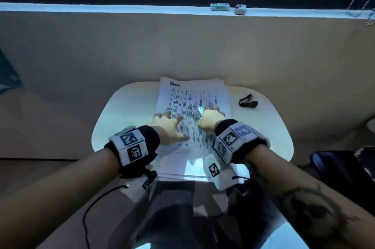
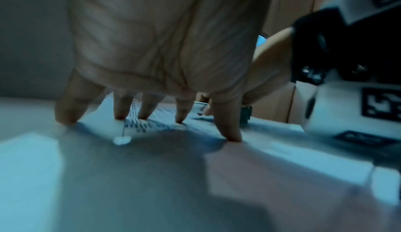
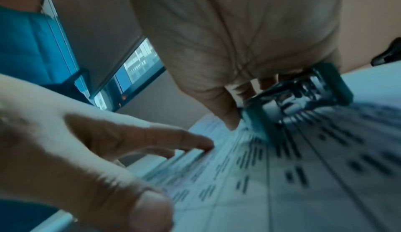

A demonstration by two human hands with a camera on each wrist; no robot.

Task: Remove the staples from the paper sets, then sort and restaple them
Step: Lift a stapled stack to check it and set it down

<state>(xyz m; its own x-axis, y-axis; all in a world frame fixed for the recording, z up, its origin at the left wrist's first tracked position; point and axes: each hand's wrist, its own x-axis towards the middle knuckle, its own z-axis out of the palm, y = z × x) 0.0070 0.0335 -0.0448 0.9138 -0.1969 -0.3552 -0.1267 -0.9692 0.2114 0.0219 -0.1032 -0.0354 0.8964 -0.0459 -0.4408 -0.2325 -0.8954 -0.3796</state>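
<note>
A stack of printed paper sets (image 1: 192,94), the top sheet marked "Admin", lies on a small white table (image 1: 125,106). My left hand (image 1: 170,125) presses on the stack's left side with straight, spread fingers; the left wrist view shows its fingertips (image 2: 120,115) on the paper (image 2: 152,125). My right hand (image 1: 210,119) grips a teal and metal stapler (image 3: 299,96) just above the middle of the sheet (image 3: 303,175), its metal nose (image 1: 200,110) pointing away from me. A black staple remover (image 1: 248,101) lies alone on the table to the right.
Two small boxes (image 1: 220,6) (image 1: 240,9) stand on the pale ledge behind the table. A beige wall rises just past the table's far edge. A dark bag (image 1: 334,167) sits at the right, and my lap is below the near edge.
</note>
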